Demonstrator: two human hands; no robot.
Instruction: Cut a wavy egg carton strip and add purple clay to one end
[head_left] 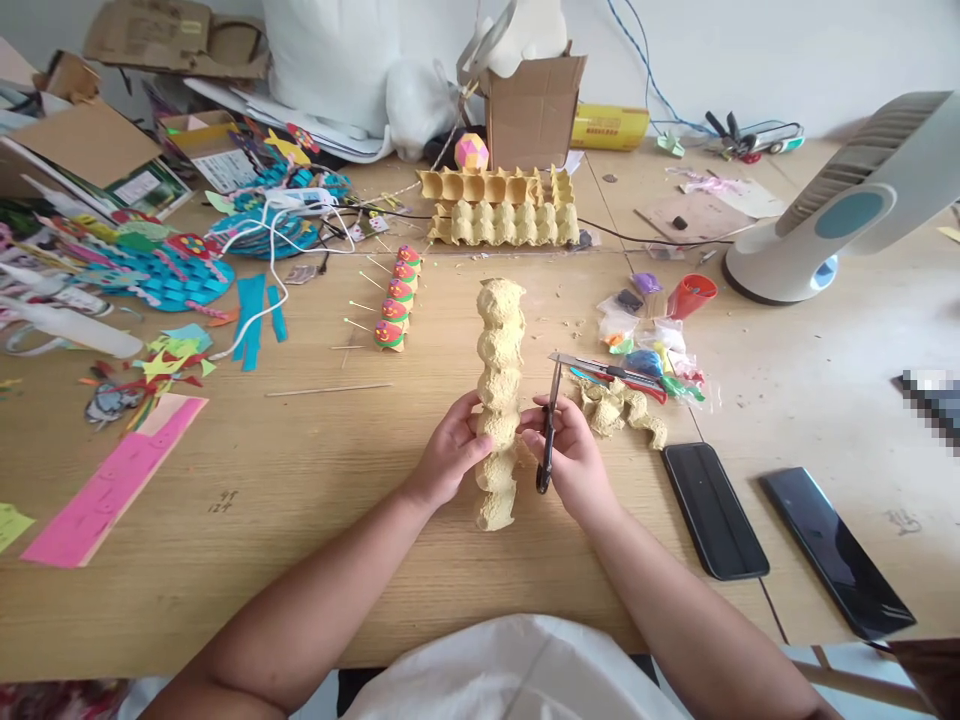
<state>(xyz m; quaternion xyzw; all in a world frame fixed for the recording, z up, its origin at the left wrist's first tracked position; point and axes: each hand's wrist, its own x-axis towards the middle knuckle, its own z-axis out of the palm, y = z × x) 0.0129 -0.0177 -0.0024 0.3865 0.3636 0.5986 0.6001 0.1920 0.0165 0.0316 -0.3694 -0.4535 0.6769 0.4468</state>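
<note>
A long strip of yellowish egg carton (499,385), its cups bulging upward, is held lengthwise away from me above the table. My left hand (451,450) grips it from the left side, thumb on top and the other fingers partly hidden beneath. On the right, my right hand (574,455) holds a pair of scissors (549,430) with dark handles, blades pointing away from me. Its fingertips come close to the strip's right edge; whether they touch it I cannot tell. Cut-off carton scraps (606,408) lie just beyond this hand, near a utility knife (619,372).
Painted carton caterpillar (397,300) and a thin stick (330,389) lie to the left, past a pink paper strip (112,480). More egg cartons (502,222) stand at the back. Two phones (716,510) and a white fan (810,230) are on the right, with a red cup (691,295).
</note>
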